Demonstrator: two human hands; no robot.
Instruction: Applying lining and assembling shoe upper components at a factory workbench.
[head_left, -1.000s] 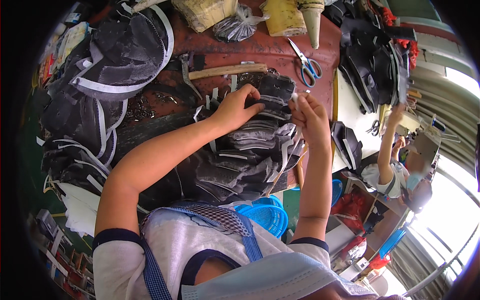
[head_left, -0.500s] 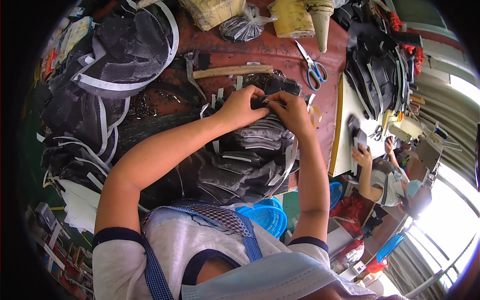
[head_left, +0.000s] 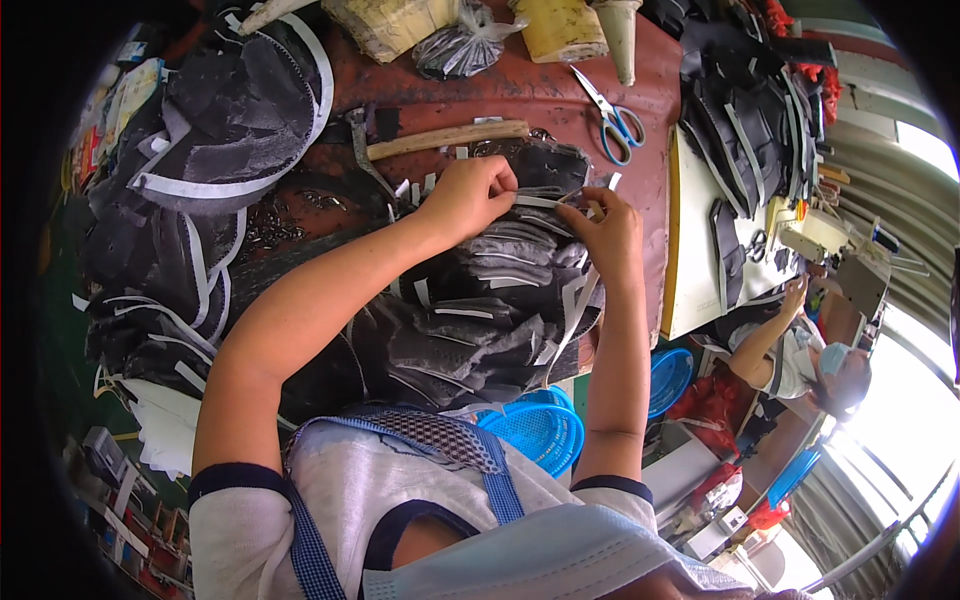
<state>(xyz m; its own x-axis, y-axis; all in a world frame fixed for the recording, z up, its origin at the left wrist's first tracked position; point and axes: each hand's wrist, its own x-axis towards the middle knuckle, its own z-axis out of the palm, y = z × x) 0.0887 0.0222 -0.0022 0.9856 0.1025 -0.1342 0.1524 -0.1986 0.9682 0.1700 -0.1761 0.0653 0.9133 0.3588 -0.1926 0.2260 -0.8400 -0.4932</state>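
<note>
- Hands meet over a reddish-brown counter (head_left: 655, 175), close to its right half, where a white strip (head_left: 537, 202) lies along a black piece (head_left: 548, 188) at the far end of an overlapping row.
- Right hand (head_left: 612, 240): thumb and forefinger are closed on the strip near its right end.
- Left hand (head_left: 465, 203): fingers bend in at the strip's other end, touching the black piece; whether they grip or merely press cannot be told.
- Stacked black pieces (head_left: 505, 262) run from beneath the hands toward the counter's near edge, several showing white strips of their own.
- Hammer (head_left: 450, 138) with a wooden handle lies just past the left hand, toward the counter's far side.
- Scissors (head_left: 612, 125) with blue-and-white handles rest near the counter's right edge, beyond the right hand.
- Black curved panels (head_left: 235, 110) edged in white pile up along the left edge, beside loose dark metal bits (head_left: 275, 225).
- Yellow blocks (head_left: 565, 28), a tied plastic bag (head_left: 462, 45) and a pale cone (head_left: 620, 40) line the far side.
- Blue basket (head_left: 540, 435) sits below the near edge; off the right edge, a co-worker (head_left: 795, 355) in a mask works at a pale counter (head_left: 695, 290).
</note>
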